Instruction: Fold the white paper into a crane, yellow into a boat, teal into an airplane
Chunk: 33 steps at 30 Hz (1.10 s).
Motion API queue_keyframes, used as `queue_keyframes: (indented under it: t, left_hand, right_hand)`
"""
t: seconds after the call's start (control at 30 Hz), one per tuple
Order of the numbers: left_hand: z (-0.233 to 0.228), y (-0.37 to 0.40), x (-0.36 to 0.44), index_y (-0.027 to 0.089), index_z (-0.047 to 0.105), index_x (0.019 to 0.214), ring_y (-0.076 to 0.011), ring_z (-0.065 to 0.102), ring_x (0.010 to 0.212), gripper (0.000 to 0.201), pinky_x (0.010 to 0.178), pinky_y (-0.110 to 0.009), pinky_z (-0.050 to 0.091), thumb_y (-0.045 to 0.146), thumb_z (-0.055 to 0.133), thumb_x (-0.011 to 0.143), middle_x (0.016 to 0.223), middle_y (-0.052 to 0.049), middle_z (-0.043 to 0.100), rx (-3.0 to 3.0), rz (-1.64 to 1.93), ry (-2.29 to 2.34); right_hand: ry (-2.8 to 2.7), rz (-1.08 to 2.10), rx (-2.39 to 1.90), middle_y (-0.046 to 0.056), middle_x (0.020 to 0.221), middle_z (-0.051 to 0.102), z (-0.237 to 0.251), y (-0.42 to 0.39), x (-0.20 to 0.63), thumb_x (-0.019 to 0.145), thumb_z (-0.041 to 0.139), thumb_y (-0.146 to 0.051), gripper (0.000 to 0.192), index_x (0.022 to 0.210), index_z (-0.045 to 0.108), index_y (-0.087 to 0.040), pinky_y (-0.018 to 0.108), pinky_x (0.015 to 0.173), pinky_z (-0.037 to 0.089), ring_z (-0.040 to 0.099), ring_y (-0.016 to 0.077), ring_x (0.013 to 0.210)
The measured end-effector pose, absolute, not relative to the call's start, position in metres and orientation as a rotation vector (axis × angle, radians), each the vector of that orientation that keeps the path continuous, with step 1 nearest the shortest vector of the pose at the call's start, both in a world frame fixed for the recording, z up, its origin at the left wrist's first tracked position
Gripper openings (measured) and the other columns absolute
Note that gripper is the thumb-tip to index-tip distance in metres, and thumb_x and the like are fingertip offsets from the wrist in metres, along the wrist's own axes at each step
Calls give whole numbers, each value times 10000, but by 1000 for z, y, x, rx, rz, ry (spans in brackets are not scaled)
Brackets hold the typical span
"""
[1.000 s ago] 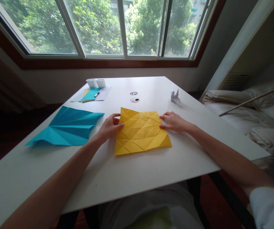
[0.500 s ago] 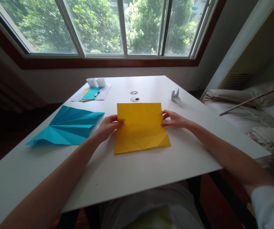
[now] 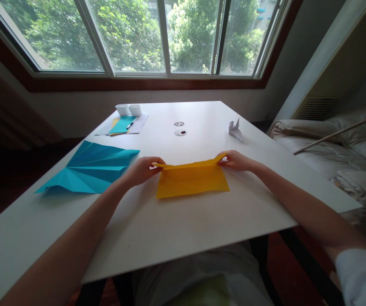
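Note:
A sheet of yellow paper (image 3: 193, 180) is held between my two hands over the middle of the white table (image 3: 183, 229). Its far part is bent over along a raised ridge, and its near edge hangs toward me. My left hand (image 3: 143, 170) is closed, pinching the left end of the ridge. At the right end, my right hand (image 3: 235, 160) pinches the paper between thumb and fingers. Left of my left hand lies a creased sheet of blue paper (image 3: 89, 170), partly folded and lifted off the tabletop in places.
A white folded paper bird (image 3: 234, 128) stands at the back right. Two small white containers (image 3: 128, 110), coloured paper sheets (image 3: 122, 124) and a pen (image 3: 131, 123) sit at the back left. Two round inserts (image 3: 180, 132) mark the table. A sofa (image 3: 323, 144) is on the right.
The yellow paper was upright and flat toward me; its top has since gone down and it is bent along a ridge. Both hands have shifted their grip to the ridge's ends.

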<state>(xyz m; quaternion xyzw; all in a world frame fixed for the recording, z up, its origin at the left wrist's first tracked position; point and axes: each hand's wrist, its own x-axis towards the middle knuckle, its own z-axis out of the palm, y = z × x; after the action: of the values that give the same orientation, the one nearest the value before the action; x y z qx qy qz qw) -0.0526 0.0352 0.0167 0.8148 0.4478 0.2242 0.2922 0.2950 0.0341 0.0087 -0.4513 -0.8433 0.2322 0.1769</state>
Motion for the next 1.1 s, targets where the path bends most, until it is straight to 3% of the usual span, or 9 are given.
queue_keyframes:
  t: [0.2,0.43,0.57,0.67,0.8,0.9,1.1]
  left_hand:
    - [19,34,-57,237,693,886,-256,581,903,272,849,-404,459,399,536,732,954,-69,666,2413,384,1150]
    - [19,30,-55,242,692,939,-228,586,914,357,802,-348,476,186,397,746,1003,-74,645,2557,282,1253]
    - [24,18,-36,224,673,997,-250,557,982,370,834,-378,458,212,360,800,983,-77,664,2666,279,1239]
    - [23,7,-17,204,612,1115,-247,533,1043,393,889,-394,429,261,325,852,1091,-83,635,2735,267,1177]
    - [13,-6,5,182,431,1306,-241,384,1248,480,1024,-400,309,389,311,890,1363,-95,434,2761,220,1150]
    - [5,-12,14,150,305,1379,-250,252,1328,573,1069,-445,208,460,262,900,1442,-114,293,2731,151,1178]
    - [-1,-11,16,165,207,1415,-253,174,1354,626,1066,-487,160,511,209,894,1468,-102,224,2688,-10,1198]
  right_hand:
    - [-2506,536,-1193,48,941,667,7,37,300,789,439,-157,292,899,704,-215,274,748,463,595,163,839]
    - [-2585,381,-1190,66,930,653,10,33,296,798,439,-139,284,901,697,-198,273,744,459,583,171,855]
    - [-2585,142,-1307,84,962,646,17,20,282,830,487,-300,240,923,679,-190,328,766,456,564,222,911]
    - [-2588,16,-1329,94,1029,636,19,10,266,846,476,-349,286,1004,651,-187,376,837,430,547,244,972]
    - [-2672,45,-1198,105,1179,583,13,1,244,868,445,-365,372,1175,561,-190,405,916,389,514,248,1075]
    - [-2718,70,-1128,111,1244,544,5,-2,234,881,412,-383,426,1243,500,-177,410,941,376,480,251,1133]
    - [-2778,68,-1112,124,1332,461,-5,-2,230,895,347,-427,516,1326,402,-148,435,964,345,423,270,1184]
